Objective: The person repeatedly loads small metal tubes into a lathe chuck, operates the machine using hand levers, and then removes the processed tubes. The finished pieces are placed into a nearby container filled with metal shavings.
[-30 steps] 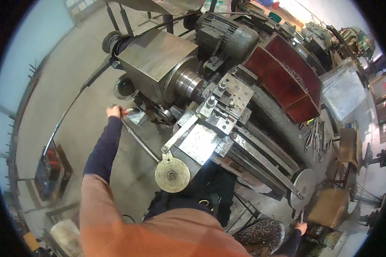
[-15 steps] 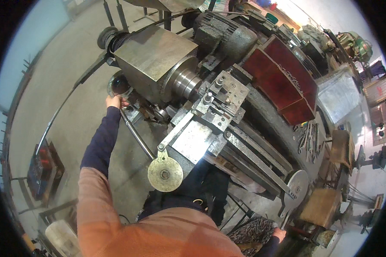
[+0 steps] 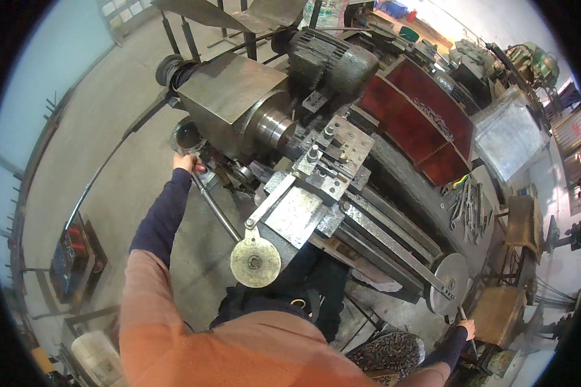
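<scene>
My left hand is closed at the upper end of a long steel lever, just below a dark, round, cup-like part. The lever runs down to a brass-coloured disc, linked by a flat bar to the slide plate of a lathe. At the lower right, my right hand grips a thin metal lever handle beside a grey disc. A long flat bar joins that disc to the tool block. The steel spindle end faces the block.
A motor sits behind the boxy headstock. Red bins with metal shavings and several wrenches lie along the right side. A container of small dark metal parts stands below, near my right forearm.
My right hand has swung outward to the right with the lever handle. My left hand stays at the steel lever's end; the view has shifted slightly.
</scene>
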### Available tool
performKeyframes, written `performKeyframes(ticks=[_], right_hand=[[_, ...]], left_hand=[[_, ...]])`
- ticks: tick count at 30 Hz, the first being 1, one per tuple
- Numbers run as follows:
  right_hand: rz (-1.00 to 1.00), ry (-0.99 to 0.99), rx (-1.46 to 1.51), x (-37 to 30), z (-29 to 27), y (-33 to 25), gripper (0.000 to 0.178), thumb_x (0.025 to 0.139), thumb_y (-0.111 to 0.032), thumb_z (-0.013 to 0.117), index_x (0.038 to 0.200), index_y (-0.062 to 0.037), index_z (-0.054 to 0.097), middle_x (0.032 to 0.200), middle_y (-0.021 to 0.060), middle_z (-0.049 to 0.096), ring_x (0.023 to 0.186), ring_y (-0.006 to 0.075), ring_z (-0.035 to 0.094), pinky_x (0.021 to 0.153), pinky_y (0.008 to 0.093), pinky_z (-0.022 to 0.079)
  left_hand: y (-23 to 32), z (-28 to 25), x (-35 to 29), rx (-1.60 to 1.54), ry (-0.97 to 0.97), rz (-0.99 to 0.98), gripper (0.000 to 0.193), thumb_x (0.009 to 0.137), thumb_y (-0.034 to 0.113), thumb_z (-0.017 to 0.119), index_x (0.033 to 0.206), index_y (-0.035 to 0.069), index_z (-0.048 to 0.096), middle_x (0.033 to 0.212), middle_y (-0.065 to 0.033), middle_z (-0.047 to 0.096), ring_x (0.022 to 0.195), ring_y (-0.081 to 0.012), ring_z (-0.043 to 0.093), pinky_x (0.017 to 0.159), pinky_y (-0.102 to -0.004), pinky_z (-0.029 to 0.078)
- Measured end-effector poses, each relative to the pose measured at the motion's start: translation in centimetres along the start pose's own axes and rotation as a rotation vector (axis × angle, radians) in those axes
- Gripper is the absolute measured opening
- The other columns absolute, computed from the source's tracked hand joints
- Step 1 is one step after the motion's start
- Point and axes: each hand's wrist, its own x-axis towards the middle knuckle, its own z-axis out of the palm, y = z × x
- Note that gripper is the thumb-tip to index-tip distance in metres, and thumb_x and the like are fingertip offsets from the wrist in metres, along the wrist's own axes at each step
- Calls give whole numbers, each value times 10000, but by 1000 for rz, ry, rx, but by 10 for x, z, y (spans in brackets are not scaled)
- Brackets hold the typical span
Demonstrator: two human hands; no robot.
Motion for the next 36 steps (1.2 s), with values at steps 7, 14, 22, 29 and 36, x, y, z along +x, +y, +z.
performKeyframes(ticks=[7, 14, 22, 29, 36], right_hand=[[-277, 421, 411, -62, 86, 2, 584, 631, -217, 640, 1185, -73, 520, 1203, 165, 519, 1098, 319, 499, 913, 370, 408], [-254, 32, 643, -179, 54, -24, 441, 588, -185, 636, 1012, -63, 641, 1010, 174, 627, 962, 328, 586, 856, 374, 445], [-513, 235, 790, -170, -28, -56, 328, 589, -96, 582, 900, -32, 663, 840, 150, 664, 800, 286, 645, 765, 337, 486], [-1135, 255, 1087, -222, -219, -155, 377, 586, -46, 562, 953, 11, 630, 893, 134, 653, 857, 219, 629, 800, 302, 462], [-1940, 355, 1101, -356, -336, -315, 401, 546, -125, 633, 934, -25, 633, 883, 133, 616, 821, 293, 564, 734, 336, 471]], left_hand=[[-57, -65, 50, 346, 24, 332, 460, 798, 416, 594, 1010, 10, 548, 777, -92, 611, 737, -202, 598, 645, -352, 484], [-71, -22, 38, 1419, -200, 411, 394, 757, 405, 602, 974, 76, 601, 919, -211, 616, 855, -372, 593, 729, -449, 476], [-122, -8, 48, 1308, -112, 236, 391, 757, 373, 603, 1023, 86, 603, 972, -154, 634, 928, -319, 605, 791, -407, 482], [-58, -20, 23, 1529, -308, 176, 350, 753, 344, 603, 1026, 126, 611, 962, -130, 640, 900, -301, 614, 769, -409, 485], [46, -86, 0, 1282, -181, 607, 341, 799, 339, 570, 1064, 127, 600, 922, -111, 647, 863, -297, 612, 733, -408, 484]])
